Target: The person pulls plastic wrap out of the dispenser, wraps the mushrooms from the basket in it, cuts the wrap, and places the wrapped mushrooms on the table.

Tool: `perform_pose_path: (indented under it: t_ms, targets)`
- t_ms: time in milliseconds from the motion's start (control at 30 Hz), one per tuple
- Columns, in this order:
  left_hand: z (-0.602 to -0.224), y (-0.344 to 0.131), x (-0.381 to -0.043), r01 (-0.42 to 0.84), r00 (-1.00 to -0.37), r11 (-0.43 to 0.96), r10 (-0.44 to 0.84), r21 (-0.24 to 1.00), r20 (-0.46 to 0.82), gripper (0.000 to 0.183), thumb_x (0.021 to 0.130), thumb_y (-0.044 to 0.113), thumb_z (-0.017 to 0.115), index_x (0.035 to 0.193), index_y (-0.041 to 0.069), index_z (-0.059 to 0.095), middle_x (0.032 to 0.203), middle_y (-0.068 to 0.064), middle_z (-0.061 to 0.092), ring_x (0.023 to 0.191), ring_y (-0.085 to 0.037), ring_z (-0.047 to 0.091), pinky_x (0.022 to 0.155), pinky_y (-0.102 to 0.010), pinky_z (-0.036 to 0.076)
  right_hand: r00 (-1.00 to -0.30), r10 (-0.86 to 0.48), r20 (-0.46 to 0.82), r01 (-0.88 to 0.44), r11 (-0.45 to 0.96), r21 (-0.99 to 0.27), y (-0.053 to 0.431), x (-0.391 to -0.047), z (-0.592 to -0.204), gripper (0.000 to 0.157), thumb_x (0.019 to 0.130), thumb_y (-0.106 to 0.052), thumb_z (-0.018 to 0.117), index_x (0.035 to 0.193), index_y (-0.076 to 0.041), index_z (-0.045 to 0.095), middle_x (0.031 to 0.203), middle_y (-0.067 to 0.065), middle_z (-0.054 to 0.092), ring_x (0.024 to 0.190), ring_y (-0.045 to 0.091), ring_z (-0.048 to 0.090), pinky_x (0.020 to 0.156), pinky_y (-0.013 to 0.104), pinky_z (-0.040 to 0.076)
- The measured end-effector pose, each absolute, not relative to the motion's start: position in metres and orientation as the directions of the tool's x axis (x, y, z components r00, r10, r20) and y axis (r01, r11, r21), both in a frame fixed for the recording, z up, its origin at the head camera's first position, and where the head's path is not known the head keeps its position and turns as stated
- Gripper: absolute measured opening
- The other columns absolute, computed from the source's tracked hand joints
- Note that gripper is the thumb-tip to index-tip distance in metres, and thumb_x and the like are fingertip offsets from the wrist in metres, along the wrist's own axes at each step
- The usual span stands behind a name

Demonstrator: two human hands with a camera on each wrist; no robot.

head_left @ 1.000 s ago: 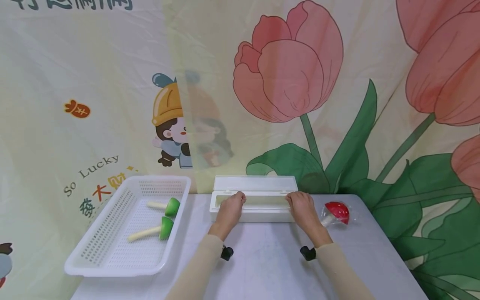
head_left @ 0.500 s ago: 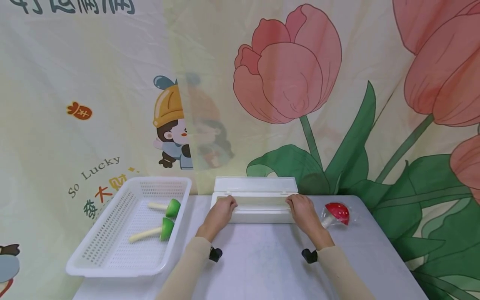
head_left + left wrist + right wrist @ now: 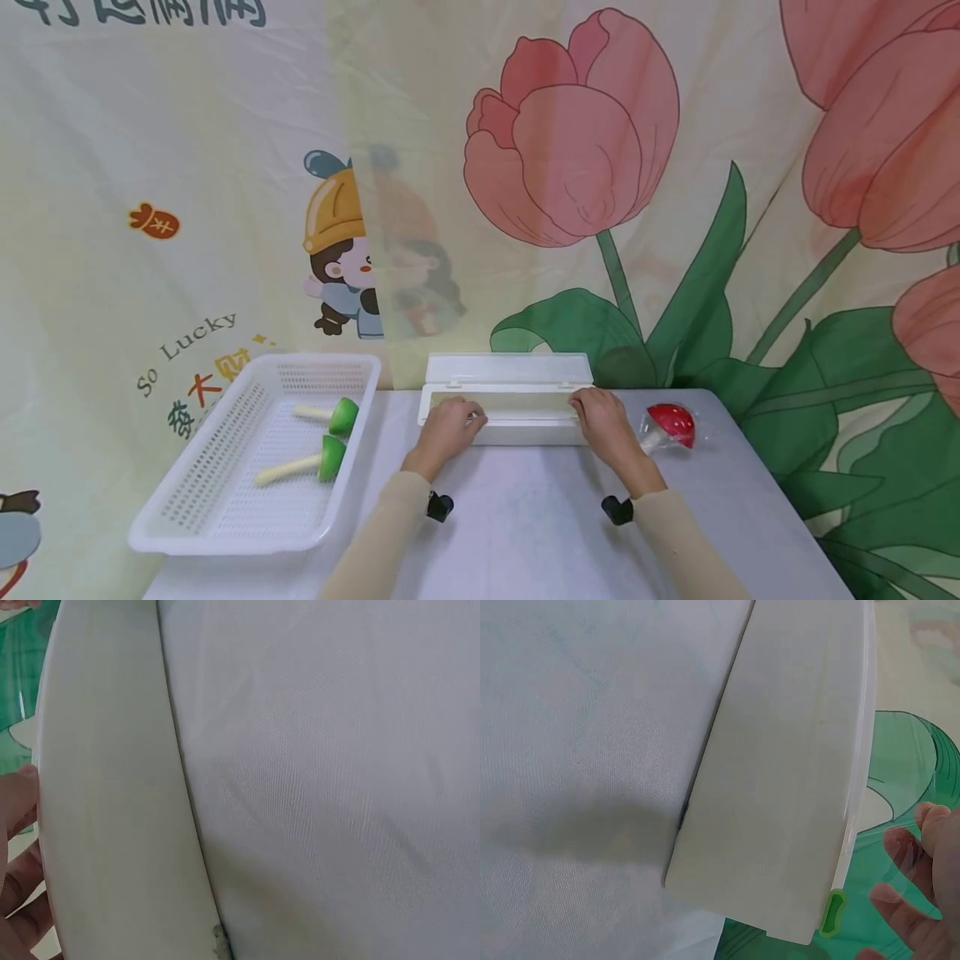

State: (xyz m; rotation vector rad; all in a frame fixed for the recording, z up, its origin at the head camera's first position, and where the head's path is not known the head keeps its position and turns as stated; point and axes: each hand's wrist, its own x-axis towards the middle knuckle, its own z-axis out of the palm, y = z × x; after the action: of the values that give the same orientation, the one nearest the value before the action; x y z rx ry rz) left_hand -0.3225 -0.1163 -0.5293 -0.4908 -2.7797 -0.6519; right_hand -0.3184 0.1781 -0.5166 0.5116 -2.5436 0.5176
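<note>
A long white plastic wrap dispenser box [image 3: 525, 432] lies on the table with its lid [image 3: 510, 367] raised at the back. My left hand [image 3: 450, 429] is over the left part of its front edge, fingers bent. In the left wrist view the thumb [image 3: 21, 796] is at the box edge; whether it pinches anything is hidden. My right hand [image 3: 603, 423] is at the box's right end. In the right wrist view its thumb and fingers [image 3: 907, 855] pinch what looks like thin clear plastic wrap, creased and shiny. The film itself barely shows.
Left of the box a white perforated basket [image 3: 187, 533] holds two green-capped toy mushrooms [image 3: 330, 458] with pale stems. A red-capped toy mushroom [image 3: 672, 425] in clear plastic lies right of it. A printed cloth [image 3: 420, 125] hangs behind the table.
My left hand has slid left along the box, then come back slightly right, its fingers bending more. The right hand stays at the box's right end.
</note>
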Motion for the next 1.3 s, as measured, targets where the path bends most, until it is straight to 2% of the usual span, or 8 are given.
perform_pose_path:
  t_ms: [200,333,433,667,867,1000,1133,1300]
  targets:
    - [-0.524,-0.121,-0.321,0.406,-0.885,0.837,0.259,0.367,0.388,0.009,0.096,0.017,0.072,0.091,0.013,0.079,0.092,-0.001,0.074,0.089,-0.019,0.068,0.076,-0.035,0.057,-0.812,-0.255,0.525,-0.442,0.856,-0.268,0.177,-0.318,-0.516,0.006,0.098,-0.009,0.069,0.098,-0.004,0.068,0.092,0.010,0.071,0.096,0.033,0.066,0.090,0.053,0.054]
    - [-0.521,-0.126,-0.323,0.424,-0.863,0.849,0.274,0.314,0.423,0.007,0.095,0.016,0.073,0.090,0.014,0.077,0.089,0.001,0.076,0.084,-0.018,0.069,0.071,-0.035,0.056,-0.809,-0.251,0.532,-0.442,0.856,-0.269,0.177,-0.318,-0.515,0.008,0.098,-0.010,0.068,0.098,-0.002,0.068,0.093,0.011,0.072,0.097,0.034,0.067,0.091,0.054,0.054]
    - [-0.519,-0.132,-0.324,0.415,-0.876,0.849,0.276,0.328,0.395,0.001,0.093,0.014,0.075,0.093,0.014,0.076,0.089,0.000,0.076,0.084,-0.018,0.069,0.073,-0.036,0.056,-0.807,-0.251,0.534,-0.443,0.855,-0.268,0.178,-0.318,-0.514,0.009,0.099,-0.010,0.068,0.098,-0.002,0.068,0.093,0.012,0.072,0.097,0.035,0.066,0.091,0.054,0.054]
    - [-0.519,-0.145,-0.326,0.443,-0.861,0.843,0.305,0.304,0.408,0.004,0.090,0.006,0.076,0.091,0.007,0.080,0.090,-0.007,0.074,0.090,-0.029,0.069,0.083,-0.042,0.057,-0.822,-0.248,0.513,-0.431,0.860,-0.274,0.178,-0.320,-0.514,0.008,0.099,-0.010,0.068,0.101,-0.003,0.069,0.096,0.013,0.073,0.099,0.035,0.066,0.093,0.054,0.054]
    - [-0.520,-0.146,-0.328,0.419,-0.865,0.852,0.269,0.315,0.423,0.009,0.095,0.004,0.069,0.087,0.007,0.074,0.087,-0.006,0.071,0.088,-0.028,0.067,0.081,-0.040,0.056,-0.833,-0.239,0.499,-0.420,0.860,-0.290,0.179,-0.320,-0.514,0.009,0.099,-0.011,0.068,0.102,-0.003,0.069,0.098,0.013,0.073,0.101,0.036,0.066,0.094,0.055,0.053]
    - [-0.521,-0.143,-0.328,0.431,-0.858,0.851,0.284,0.301,0.427,0.008,0.095,0.004,0.068,0.095,0.008,0.074,0.092,-0.007,0.075,0.091,-0.029,0.070,0.080,-0.043,0.057,-0.833,-0.236,0.500,-0.417,0.862,-0.287,0.179,-0.321,-0.514,0.008,0.098,-0.010,0.068,0.101,-0.003,0.069,0.098,0.013,0.073,0.101,0.036,0.066,0.093,0.055,0.053]
    - [-0.524,-0.138,-0.329,0.431,-0.864,0.855,0.300,0.288,0.403,0.015,0.095,0.002,0.068,0.105,0.009,0.077,0.101,-0.006,0.078,0.098,-0.028,0.073,0.080,-0.045,0.058,-0.828,-0.242,0.506,-0.426,0.858,-0.287,0.178,-0.320,-0.514,0.008,0.098,-0.010,0.069,0.101,-0.002,0.069,0.097,0.013,0.073,0.099,0.035,0.066,0.091,0.054,0.054]
    - [-0.526,-0.134,-0.329,0.435,-0.866,0.844,0.295,0.315,0.404,0.010,0.095,0.008,0.072,0.100,0.011,0.079,0.099,-0.003,0.079,0.097,-0.025,0.074,0.081,-0.044,0.059,-0.831,-0.239,0.503,-0.425,0.855,-0.297,0.178,-0.318,-0.515,0.007,0.098,-0.009,0.069,0.100,-0.003,0.069,0.096,0.012,0.072,0.098,0.035,0.066,0.090,0.054,0.054]
